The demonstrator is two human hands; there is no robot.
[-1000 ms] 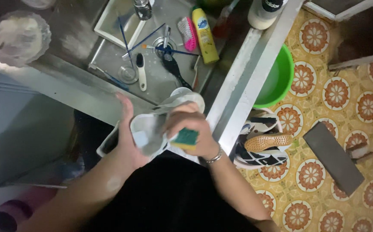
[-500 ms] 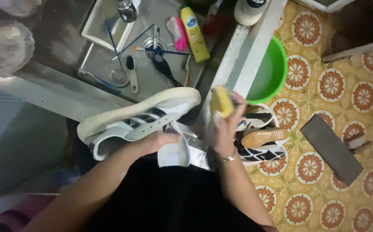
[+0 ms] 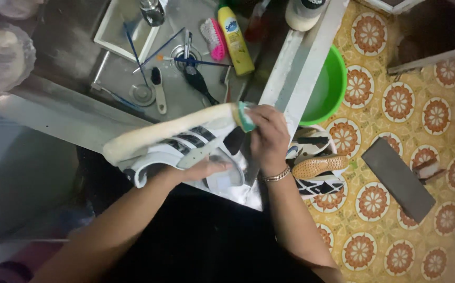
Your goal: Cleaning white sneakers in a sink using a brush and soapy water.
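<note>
A white sneaker (image 3: 170, 139) with dark side stripes lies on its side over the steel sink's front edge, its cream sole facing the basin. My left hand (image 3: 198, 169) grips it from inside, near the tongue and upper. My right hand (image 3: 268, 135) presses a yellow-and-green sponge (image 3: 245, 116) against the toe end of the sole. A metal bracelet sits on the right wrist.
The steel sink (image 3: 185, 84) holds a pink brush (image 3: 213, 38), a yellow bottle (image 3: 234, 39), a black brush, a small white brush and thin blue sticks. On the patterned tile floor (image 3: 395, 105) sit a green basin (image 3: 329, 89), a white tub with more shoes (image 3: 316, 167) and a dark flat block (image 3: 398, 178).
The right hand brought the sponge down from beside the sink edge onto the shoe's toe. One second ago the shoe was held upright; it is now on its side.
</note>
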